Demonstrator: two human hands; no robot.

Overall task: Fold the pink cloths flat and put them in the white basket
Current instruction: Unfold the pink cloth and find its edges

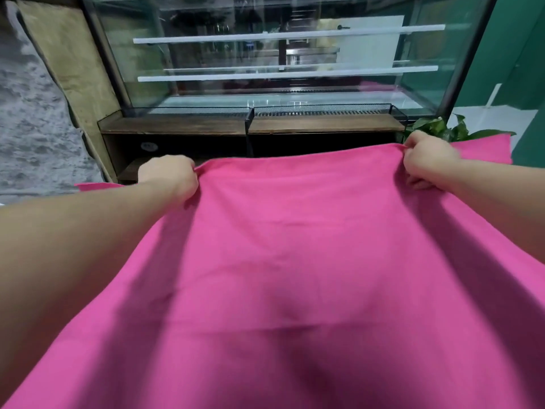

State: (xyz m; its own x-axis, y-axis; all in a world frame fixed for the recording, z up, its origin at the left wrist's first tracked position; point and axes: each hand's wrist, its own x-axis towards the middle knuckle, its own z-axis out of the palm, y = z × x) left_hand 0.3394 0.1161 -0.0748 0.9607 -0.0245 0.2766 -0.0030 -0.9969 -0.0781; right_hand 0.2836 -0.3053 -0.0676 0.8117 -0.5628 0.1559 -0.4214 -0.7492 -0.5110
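Soft, matte bright-pink woven cloth (pixel 295 261) stretched wide.
My left hand (pixel 169 177) and right hand (pixel 427 160) pinch its far corners.

I can't see my fingertips at either grip; they curl under the far hem of the pink cloth (pixel 295 261), which runs off the bottom edge (hiding whatever lies beneath), and another pink piece (pixel 483 150) is mostly covered
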